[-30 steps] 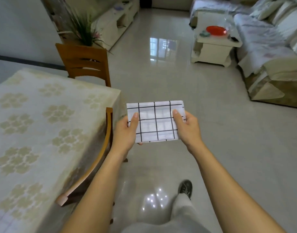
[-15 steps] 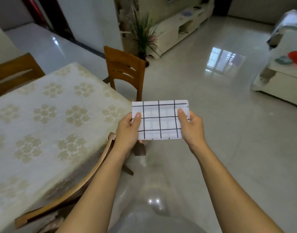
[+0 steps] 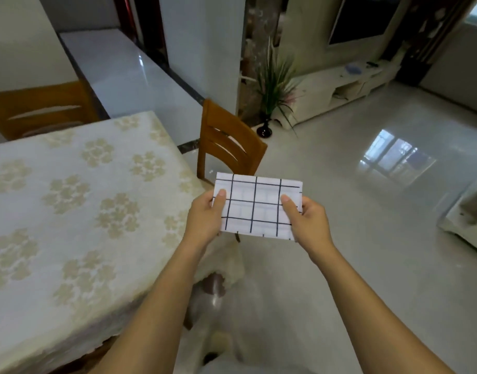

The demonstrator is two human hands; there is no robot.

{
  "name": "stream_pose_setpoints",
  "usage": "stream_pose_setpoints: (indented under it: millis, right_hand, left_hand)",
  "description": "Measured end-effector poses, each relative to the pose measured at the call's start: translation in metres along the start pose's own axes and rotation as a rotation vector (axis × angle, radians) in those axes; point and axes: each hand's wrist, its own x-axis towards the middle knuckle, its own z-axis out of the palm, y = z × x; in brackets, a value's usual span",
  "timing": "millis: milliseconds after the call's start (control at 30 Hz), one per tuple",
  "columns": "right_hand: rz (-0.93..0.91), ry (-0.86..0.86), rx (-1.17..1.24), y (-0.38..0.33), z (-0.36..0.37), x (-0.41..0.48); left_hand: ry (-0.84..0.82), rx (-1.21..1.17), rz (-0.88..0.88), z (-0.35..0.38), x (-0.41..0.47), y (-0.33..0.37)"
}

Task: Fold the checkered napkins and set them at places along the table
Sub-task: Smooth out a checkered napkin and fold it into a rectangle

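The left hand (image 3: pixel 205 220) and right hand (image 3: pixel 310 220) each pinch one end of the folded checkered napkin (image 3: pixel 256 205), held in the air beside the tabletop (image 3: pixel 70 211) corner.

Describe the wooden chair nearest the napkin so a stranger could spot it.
Start at the table with the flowered cloth. Off its far right corner, just beyond the checked napkin, stands a wooden chair. Unlike the other chair at the table's far left end, it has the potted plant right behind it.
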Motion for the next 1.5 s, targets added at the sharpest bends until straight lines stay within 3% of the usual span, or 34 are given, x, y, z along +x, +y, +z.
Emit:
stream_pose_setpoints:
  millis: [167,433,700,933,1200,1500]
  right_hand:
    - [-0.036,-0.124,0.001,-0.004,0.044,0.062]
    - [-0.119,-0.465,0.042,-0.005,0.126,0.143]
    - [-0.209,-0.744,0.008,-0.008,0.173,0.222]
    - [-0.218,-1.076,0.026,-0.007,0.204,0.231]
    - [-0.187,-1.154,-0.121,-0.01,0.249,0.232]
    - [-0.145,-1.081,-0.284,0.011,0.308,0.227]
  left_hand:
    - [0.163,-0.007,-0.018,-0.018,0.043,0.001]
    - [0.423,-0.152,-0.163,-0.056,0.074,-0.021]
    - [0.724,-0.259,-0.232,-0.031,0.096,-0.023]
    - [1.023,-0.279,-0.261,-0.021,0.079,-0.043]
    - [1.127,-0.177,-0.235,-0.067,0.099,-0.062]
    - [1.032,-0.202,-0.364,-0.131,0.125,-0.124]
